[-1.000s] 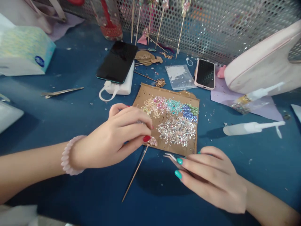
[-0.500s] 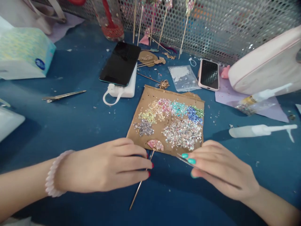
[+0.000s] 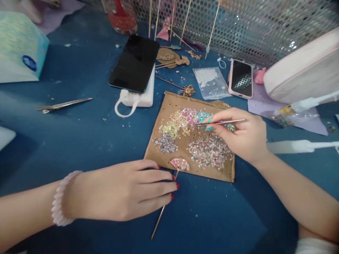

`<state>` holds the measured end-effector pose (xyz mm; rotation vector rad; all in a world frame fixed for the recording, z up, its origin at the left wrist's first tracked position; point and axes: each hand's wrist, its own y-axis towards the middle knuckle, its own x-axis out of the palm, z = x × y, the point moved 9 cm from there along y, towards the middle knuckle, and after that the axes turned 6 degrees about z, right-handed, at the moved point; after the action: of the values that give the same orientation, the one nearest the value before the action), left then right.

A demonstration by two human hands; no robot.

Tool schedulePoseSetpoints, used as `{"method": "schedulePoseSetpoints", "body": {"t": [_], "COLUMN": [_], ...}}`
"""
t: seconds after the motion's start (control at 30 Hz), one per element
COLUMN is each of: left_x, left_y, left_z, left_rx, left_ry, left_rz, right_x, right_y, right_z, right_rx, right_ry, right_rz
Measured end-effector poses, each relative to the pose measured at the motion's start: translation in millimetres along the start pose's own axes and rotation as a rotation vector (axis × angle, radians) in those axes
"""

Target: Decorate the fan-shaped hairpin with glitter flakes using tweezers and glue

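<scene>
My left hand [image 3: 119, 190] lies over a thin metal hairpin [image 3: 159, 220], its fingers closed around the stem and the thumb hidden. The hairpin's pink fan-shaped head [image 3: 180, 164] rests on the front edge of a cardboard piece [image 3: 150, 150]. My right hand [image 3: 238, 135] pinches slim metal tweezers [image 3: 225, 122], whose tips point left at the pink chips [image 3: 188, 115] near the middle of the card. Piles of small shiny chips cover the card: silvery ones [image 3: 209, 151], grey ones [image 3: 165, 143], yellow ones [image 3: 171, 130] and teal ones [image 3: 203, 115].
Behind the card are a black phone [image 3: 135, 63] on a white power bank [image 3: 150, 95], a plastic bag [image 3: 212, 83] and a smaller phone [image 3: 241, 78]. A metal clip [image 3: 65, 105] and a tissue box [image 3: 22, 49] are left. A white glue bottle [image 3: 291, 146] lies right, partly hidden.
My right hand has moved up and left with the tweezers, from the card's front edge to over the coloured chips. My left hand stays on the hairpin. The view has shifted slightly.
</scene>
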<state>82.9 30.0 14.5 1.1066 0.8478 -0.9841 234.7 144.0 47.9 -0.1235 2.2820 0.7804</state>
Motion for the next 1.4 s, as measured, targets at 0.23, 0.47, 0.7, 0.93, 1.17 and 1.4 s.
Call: {"method": "schedulePoseSetpoints", "body": {"t": [0.23, 0.47, 0.7, 0.93, 1.17, 1.4], "left_x": [-1.1, -1.8, -2.3, 3.8, 2.6, 1.9], "left_y": [2, 0, -1, -3, -2, -2], "left_z": [-2, -3, 3, 4, 3, 1], "left_rx": [-0.016, -0.007, 0.112, 0.115, 0.115, 0.061], "left_ry": [-0.018, 0.019, 0.181, 0.203, 0.192, 0.085], "left_rz": [0.021, 0.043, 0.040, -0.015, -0.008, -0.008], "right_x": [1, 2, 2, 3, 4, 4], "right_y": [-8, -9, -10, -10, -12, -12], "right_z": [6, 11, 8, 5, 7, 2], "right_rx": [-0.004, 0.008, 0.010, -0.001, 0.008, -0.006], "right_ry": [-0.039, -0.044, -0.092, -0.079, -0.059, -0.077], "right_rz": [-0.058, -0.068, -0.076, -0.106, -0.113, -0.111]}}
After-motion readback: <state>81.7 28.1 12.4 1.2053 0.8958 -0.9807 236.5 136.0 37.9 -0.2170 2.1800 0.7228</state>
